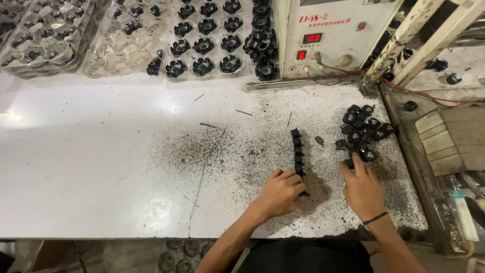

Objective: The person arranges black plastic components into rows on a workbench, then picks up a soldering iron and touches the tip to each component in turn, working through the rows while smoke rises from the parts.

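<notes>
Two hands and small black plastic parts on a speckled white worktop [101, 151]

Left hand [282, 192] curls round a straight row of parts [297, 151] — right hand [361, 188] rests flat, fingers touching a bumpy loose pile [361, 132]

Parts [362, 130]: black plastic, slightly glossy. Table [101, 151]: white, smooth, glossy, speckled with dark grit. Trays [126, 45]: clear thin plastic, shiny. Machine [333, 35]: painted metal, matt cream.
</notes>
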The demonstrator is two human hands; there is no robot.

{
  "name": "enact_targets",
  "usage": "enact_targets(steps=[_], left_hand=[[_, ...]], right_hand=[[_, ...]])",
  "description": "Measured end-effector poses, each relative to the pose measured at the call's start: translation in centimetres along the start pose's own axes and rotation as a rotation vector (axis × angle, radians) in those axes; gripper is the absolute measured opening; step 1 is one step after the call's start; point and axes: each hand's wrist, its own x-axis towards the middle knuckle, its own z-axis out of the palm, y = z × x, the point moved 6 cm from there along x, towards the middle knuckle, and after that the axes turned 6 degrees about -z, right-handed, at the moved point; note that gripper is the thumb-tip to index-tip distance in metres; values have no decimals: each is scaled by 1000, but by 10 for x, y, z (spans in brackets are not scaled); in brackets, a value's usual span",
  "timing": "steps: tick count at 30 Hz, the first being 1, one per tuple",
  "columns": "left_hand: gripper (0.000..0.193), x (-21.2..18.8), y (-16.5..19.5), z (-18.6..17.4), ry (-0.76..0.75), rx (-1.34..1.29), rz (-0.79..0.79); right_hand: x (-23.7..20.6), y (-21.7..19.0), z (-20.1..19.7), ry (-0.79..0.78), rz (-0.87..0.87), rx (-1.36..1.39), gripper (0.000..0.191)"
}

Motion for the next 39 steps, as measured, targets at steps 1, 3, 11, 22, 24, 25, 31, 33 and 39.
enact_targets(steps=[1,3,11,22,24,25,31,33,39], left_hand=[[15,1,3,2,-13,41,2],[16,2,7,2,-4,80,11],[17,2,3,8,-19,82,35],[13,2,-13,8,-23,-88,-75],[13,2,-13,8,-34,-109,-86],[12,2,-14,7,-43,-113,-91],[14,3,-11,6,-50,-73,-67],[16,1,-9,3,-36,-39,-49],[23,-4,-3,6,-113,-59,32]], right_hand=[[0,-1,0,20,-3,78,50],[-1,-7,1,65,-21,234,46],[-13,-15,6,246,57,542,20],[-63,-81,-14,148,-136,808,17],[-61,-88,-14,214,-159,748,14],[-61,-93,-14,241,-216,662,12],[-50,-89,10,142,-146,647,12],[-34,-72,25,-34,-97,788,18],[0,13,7,249,47,47,37]])
